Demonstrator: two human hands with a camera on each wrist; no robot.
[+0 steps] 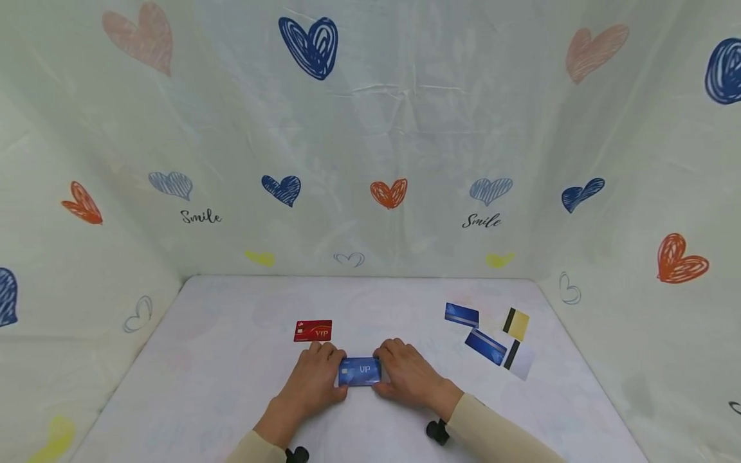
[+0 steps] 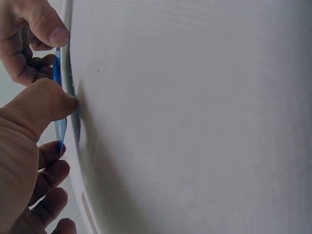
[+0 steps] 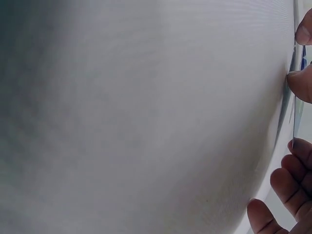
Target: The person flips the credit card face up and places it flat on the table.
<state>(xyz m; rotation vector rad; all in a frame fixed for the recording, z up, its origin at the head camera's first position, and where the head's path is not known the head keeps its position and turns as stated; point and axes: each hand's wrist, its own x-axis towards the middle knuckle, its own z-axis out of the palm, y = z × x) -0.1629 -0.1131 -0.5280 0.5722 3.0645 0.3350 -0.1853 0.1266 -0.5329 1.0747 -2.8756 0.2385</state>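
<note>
Two hands (image 1: 312, 376) (image 1: 408, 374), blue VIP card (image 1: 360, 372) held between

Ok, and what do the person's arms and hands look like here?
The left hand and right hand are bare, with no gloves or rings visible. Plain beige sleeves, left and right, cover the forearms. A small black device, apparently a camera, shows by each wrist.

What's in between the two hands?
The head view shows a blue VIP card between the left hand and the right hand.
</note>
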